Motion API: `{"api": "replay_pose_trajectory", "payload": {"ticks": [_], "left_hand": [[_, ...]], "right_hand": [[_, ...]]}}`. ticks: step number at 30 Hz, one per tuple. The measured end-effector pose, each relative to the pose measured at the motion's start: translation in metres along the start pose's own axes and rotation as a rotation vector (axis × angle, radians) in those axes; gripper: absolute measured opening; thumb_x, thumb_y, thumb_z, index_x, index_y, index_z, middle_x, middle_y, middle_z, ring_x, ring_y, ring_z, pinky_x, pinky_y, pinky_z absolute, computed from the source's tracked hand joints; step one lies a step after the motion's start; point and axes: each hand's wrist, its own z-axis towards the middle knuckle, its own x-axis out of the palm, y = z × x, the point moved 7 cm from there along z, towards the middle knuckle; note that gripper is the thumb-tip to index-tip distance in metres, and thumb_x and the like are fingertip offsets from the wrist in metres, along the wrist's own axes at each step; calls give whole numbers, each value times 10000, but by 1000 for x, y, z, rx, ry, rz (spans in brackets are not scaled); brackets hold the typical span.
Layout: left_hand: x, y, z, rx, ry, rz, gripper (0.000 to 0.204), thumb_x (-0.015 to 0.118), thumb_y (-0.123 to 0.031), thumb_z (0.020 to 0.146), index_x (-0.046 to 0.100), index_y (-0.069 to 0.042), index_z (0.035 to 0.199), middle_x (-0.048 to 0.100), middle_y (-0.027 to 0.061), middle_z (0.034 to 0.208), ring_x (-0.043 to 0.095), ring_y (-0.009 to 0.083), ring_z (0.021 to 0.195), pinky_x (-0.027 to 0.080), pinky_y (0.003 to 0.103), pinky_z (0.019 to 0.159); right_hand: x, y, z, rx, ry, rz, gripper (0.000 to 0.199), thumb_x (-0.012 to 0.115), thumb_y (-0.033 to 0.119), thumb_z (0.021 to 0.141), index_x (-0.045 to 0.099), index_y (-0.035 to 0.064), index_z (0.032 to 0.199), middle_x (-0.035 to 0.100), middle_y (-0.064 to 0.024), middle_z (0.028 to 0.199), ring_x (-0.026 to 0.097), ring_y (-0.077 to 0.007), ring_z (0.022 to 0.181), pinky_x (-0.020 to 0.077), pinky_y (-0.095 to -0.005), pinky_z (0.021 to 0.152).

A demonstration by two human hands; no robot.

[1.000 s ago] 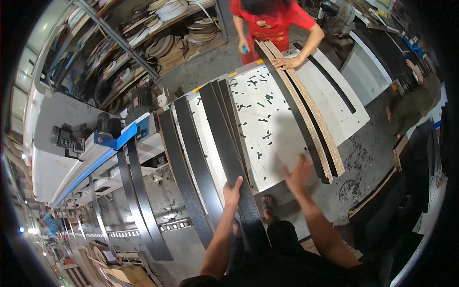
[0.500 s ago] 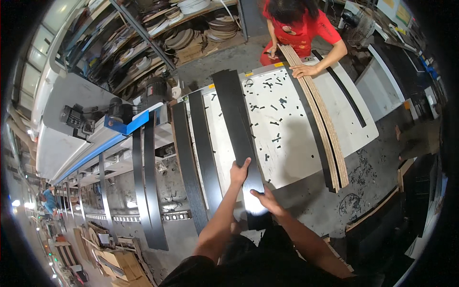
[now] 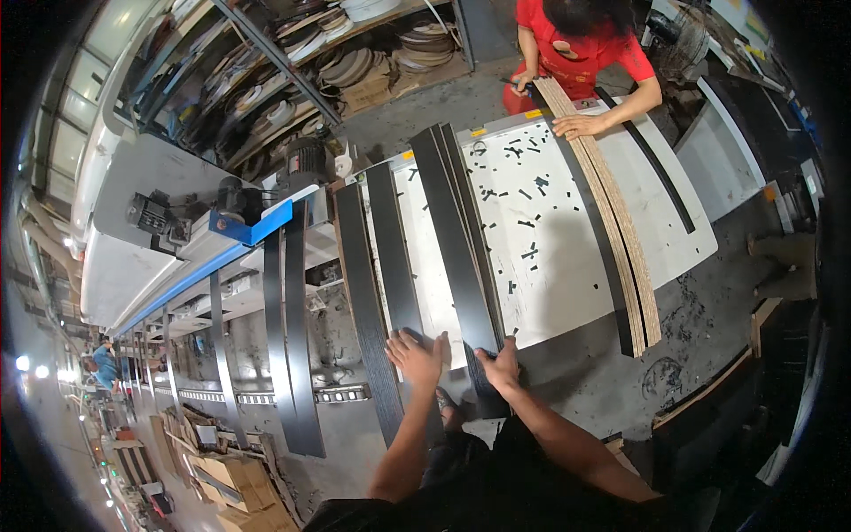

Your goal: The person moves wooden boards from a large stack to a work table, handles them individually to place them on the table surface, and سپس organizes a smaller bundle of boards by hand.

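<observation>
In the head view, the left hand [image 3: 417, 357] is spread, fingers apart, at a black laminated strip [image 3: 394, 257]. The right hand [image 3: 499, 365] has its thumb over a neighbouring black strip stack [image 3: 450, 239]; whether it grips, I cannot tell. Both lie across the white worktop [image 3: 542, 300], near ends overhanging.

Workshop with electric motors [image 3: 308, 163] and crowded shelving [image 3: 277, 59]

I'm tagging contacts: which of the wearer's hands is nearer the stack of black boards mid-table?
Right. The right hand is at the near end of the stack; the left hand is left of it, over another board.
</observation>
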Motion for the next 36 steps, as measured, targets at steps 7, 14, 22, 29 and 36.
{"api": "replay_pose_trajectory", "payload": {"ticks": [7, 14, 22, 29, 36], "left_hand": [[-8, -17, -38, 27, -2, -180, 1036, 770, -553, 888, 341, 102, 1565, 399, 330, 1578, 346, 482, 1504, 203, 591, 1273], [-17, -24, -72, 89, 106, -259, 1058, 725, -610, 916, 303, 85, 1593, 355, 331, 1608, 297, 490, 1526, 181, 599, 1267], [-22, 63, -82, -78, 68, -114, 1099, 822, -523, 856, 289, 94, 1593, 309, 326, 1644, 249, 508, 1547, 182, 591, 1279], [-21, 71, -84, -52, 91, -60, 1155, 868, -507, 797, 289, 99, 1591, 281, 321, 1669, 238, 491, 1562, 174, 573, 1291], [-19, 78, -87, -24, 31, -13, 1143, 868, -509, 797, 305, 97, 1586, 283, 321, 1669, 244, 486, 1558, 184, 557, 1291]], "right_hand": [[-31, -11, 4, -67, -226, -57, 306, 699, 292, 1016, 632, 17, 1131, 638, -225, 1083, 626, -464, 1048, 492, -526, 913], [-109, -70, 25, 151, -247, -186, 673, 429, 655, 1069, 702, 59, 1218, 736, -261, 1118, 681, -497, 1081, 530, -565, 907], [-174, -145, 22, 101, -245, -103, 938, 336, 822, 1012, 732, -28, 1006, 669, -308, 914, 636, -503, 884, 452, -544, 781], [-152, -282, 11, 264, 159, 569, 692, 375, 639, 1110, 669, 35, 1275, 638, -44, 894, 571, -202, 779, 497, -398, 783], [-190, -201, -14, 300, -99, -217, 745, 449, 657, 1072, 693, -45, 1129, 697, -317, 1051, 666, -498, 1029, 501, -543, 902]]}}
